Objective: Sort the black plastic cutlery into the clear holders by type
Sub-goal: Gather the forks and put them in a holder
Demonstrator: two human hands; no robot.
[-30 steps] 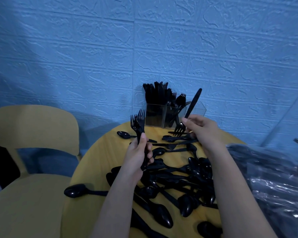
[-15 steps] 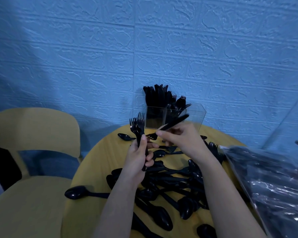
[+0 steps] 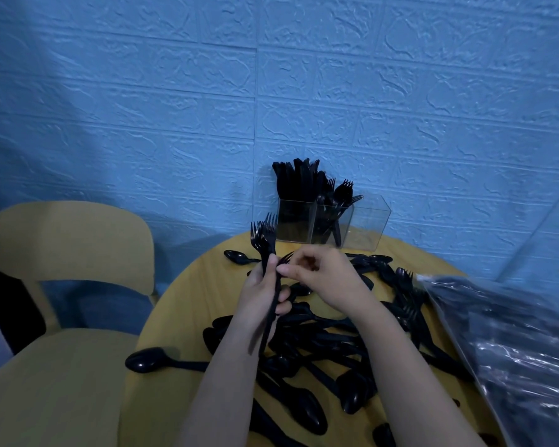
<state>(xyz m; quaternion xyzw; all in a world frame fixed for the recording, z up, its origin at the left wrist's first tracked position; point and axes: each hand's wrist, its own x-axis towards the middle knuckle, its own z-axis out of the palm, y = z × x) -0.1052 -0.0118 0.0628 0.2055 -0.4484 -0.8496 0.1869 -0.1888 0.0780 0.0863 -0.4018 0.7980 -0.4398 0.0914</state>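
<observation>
The left hand point(image 3: 265, 298) grips a fork bundle point(image 3: 264, 235) in front of the clear holders point(image 3: 333, 224); the right hand point(image 3: 320, 279) pinches another fork point(image 3: 284, 258) beside it: align tines before adding

No text, label, brand, number or sign can be read anywhere in the view.
</observation>
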